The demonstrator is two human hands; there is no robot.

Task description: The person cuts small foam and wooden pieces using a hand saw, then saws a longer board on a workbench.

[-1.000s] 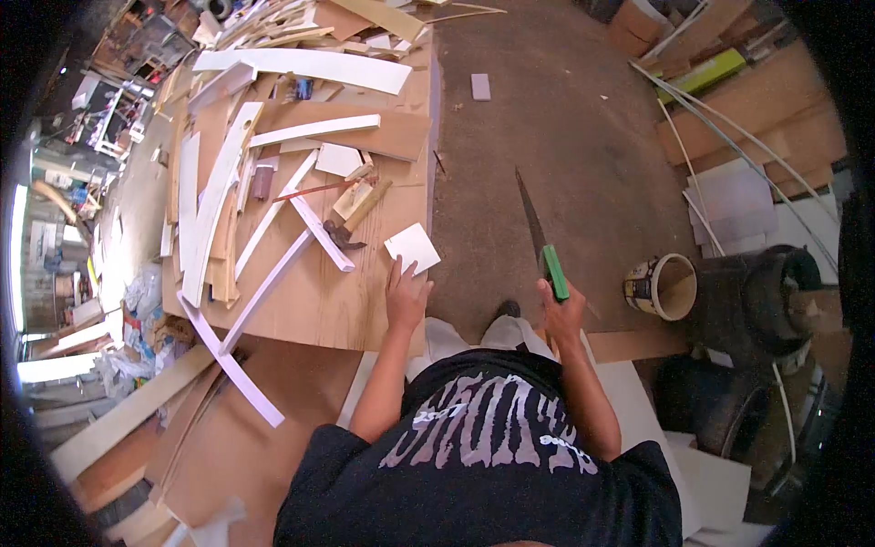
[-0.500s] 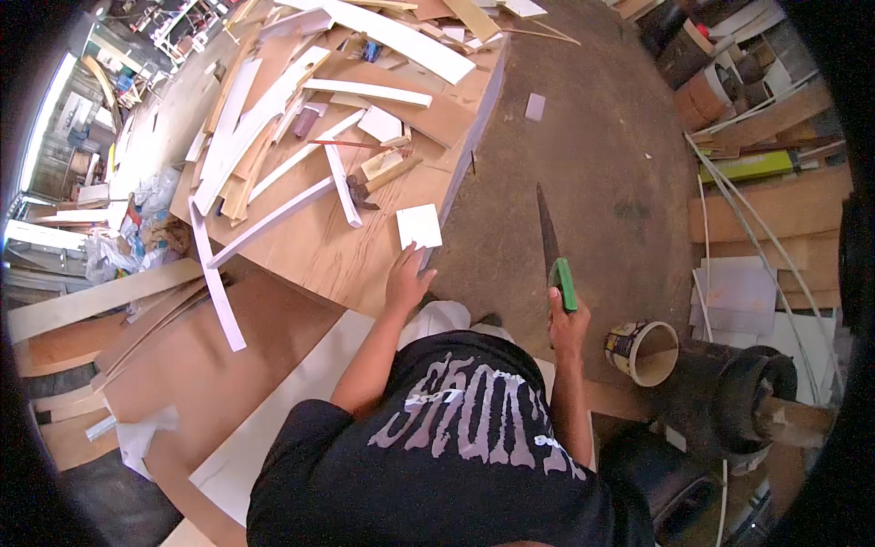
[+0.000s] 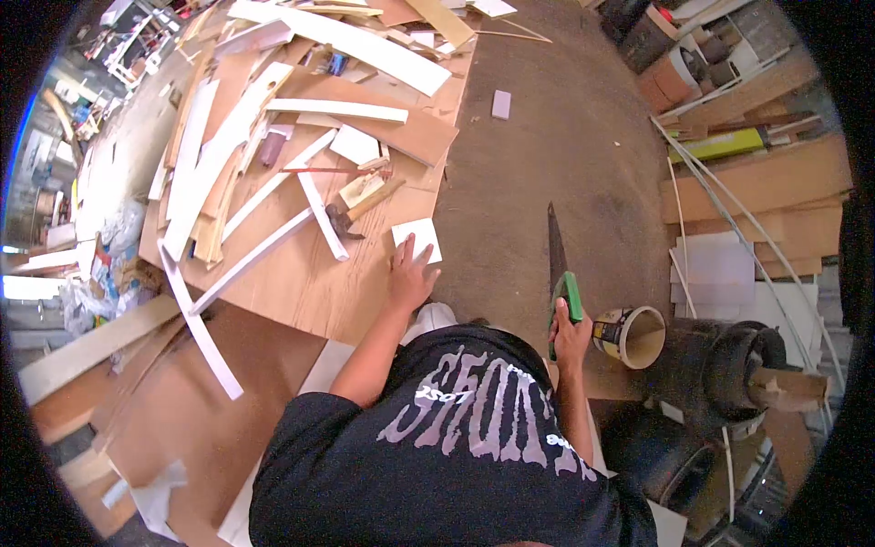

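Head camera view: the left hand (image 3: 411,276) lies spread, fingertips on a small white square flat board (image 3: 426,232), which sits at the right edge of the light-brown plywood-topped table (image 3: 287,305), towards its near right corner; the right hand (image 3: 571,339) is wrapped round a green-handled, dark-bladed handsaw (image 3: 558,263), blade pointing away over the brown floor (image 3: 510,191), well apart from the board.

As far as shows, the board is already a separate piece with straight sides, and the saw is in hand but not touching it; no cut is visible in the board, and how much sawing remains cannot be told.

Counted: one square board under the hand; one saw; one claw hammer with a wooden handle (image 3: 366,206), lying left of the board; three narrow white strips (image 3: 258,258) meeting in an H-like shape, one reaching past the table's near left corner; one pale round bucket (image 3: 631,338) on the floor; the offcut pile (image 3: 301,100) towards the far edge is too jumbled to count.
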